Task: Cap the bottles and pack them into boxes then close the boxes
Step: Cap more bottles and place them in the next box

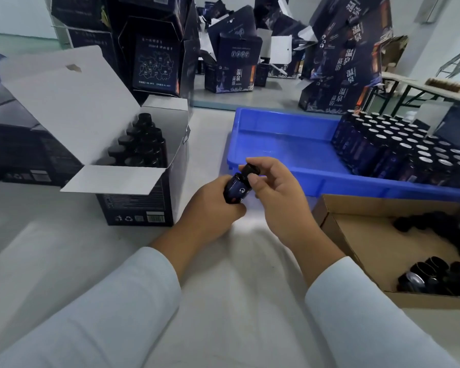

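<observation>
The work surface [237, 274] is covered with white cloth, matt and lightly creased. The open box [133, 205] is made of printed cardboard: a dark, faintly satin outside and plain white matt flaps. The capped bottles [141, 144] inside it are finished in glossy black. The held bottle [235, 191] is dark and glossy, with a printed label; its cap [248, 170] is smooth black plastic. The crate [290, 144] is moulded blue plastic with a glossy, reflective floor. The carton [369, 235] is raw brown corrugated cardboard, matt. The loose caps [433, 274] in it appear glossy black. The sleeves [104, 314] are of pale, matt woven fabric.
</observation>
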